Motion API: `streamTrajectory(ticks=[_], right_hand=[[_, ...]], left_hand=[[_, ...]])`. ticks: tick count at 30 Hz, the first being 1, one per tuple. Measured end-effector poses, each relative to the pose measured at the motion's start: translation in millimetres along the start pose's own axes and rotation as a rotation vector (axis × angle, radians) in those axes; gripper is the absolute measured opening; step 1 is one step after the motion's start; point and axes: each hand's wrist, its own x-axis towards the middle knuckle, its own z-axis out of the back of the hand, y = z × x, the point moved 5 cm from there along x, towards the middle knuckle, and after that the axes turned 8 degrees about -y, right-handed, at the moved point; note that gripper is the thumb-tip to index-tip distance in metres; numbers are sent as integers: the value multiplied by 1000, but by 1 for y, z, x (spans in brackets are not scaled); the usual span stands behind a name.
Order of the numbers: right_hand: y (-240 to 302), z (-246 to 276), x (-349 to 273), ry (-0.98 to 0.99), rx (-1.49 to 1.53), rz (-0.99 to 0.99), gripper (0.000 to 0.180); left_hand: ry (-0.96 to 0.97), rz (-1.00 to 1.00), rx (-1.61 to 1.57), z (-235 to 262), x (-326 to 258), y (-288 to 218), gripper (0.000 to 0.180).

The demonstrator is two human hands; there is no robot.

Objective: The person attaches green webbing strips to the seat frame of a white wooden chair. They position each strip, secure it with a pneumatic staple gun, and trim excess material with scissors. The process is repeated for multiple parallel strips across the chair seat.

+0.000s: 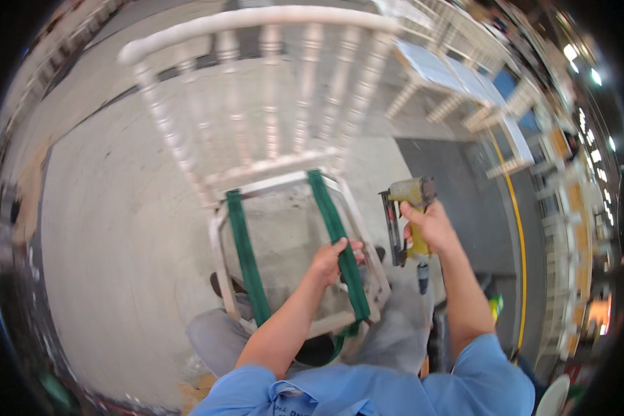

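Observation:
A white wooden chair frame with a tall back of turned spindles stands in front of me, its seat opening near my knees. Two green webbing straps run front to back across that opening, a left strap and a right strap. My left hand grips the right strap about midway, thumb on top and fingers beneath. Off the chair's right side, my right hand holds a yellow pneumatic staple gun by its handle, apart from the frame. A loose green strap end hangs at the seat's front edge.
More pale chairs with spindle backs stand at the upper right, near a white seat panel. A dark mat lies to my right, with a yellow hose or line along it. Rows of chairs line the far right.

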Motion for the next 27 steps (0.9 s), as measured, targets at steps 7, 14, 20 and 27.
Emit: streamTrajectory(ticks=[7, 14, 20, 27], right_hand=[[-12, 233, -140, -361, -67, -240, 41], [-200, 315, -220, -444, 311, -566, 46], [-308, 325, -255, -386, 621, -606, 44], [-288, 355, -275, -441, -345, -680, 51]], left_hand=[[-73, 158, -64, -7, -99, 94, 49], [-143, 401, 59, 42, -145, 152, 49], [-270, 289, 22, 34, -147, 144, 47], [-417, 123, -15, 23, -152, 146, 51]])
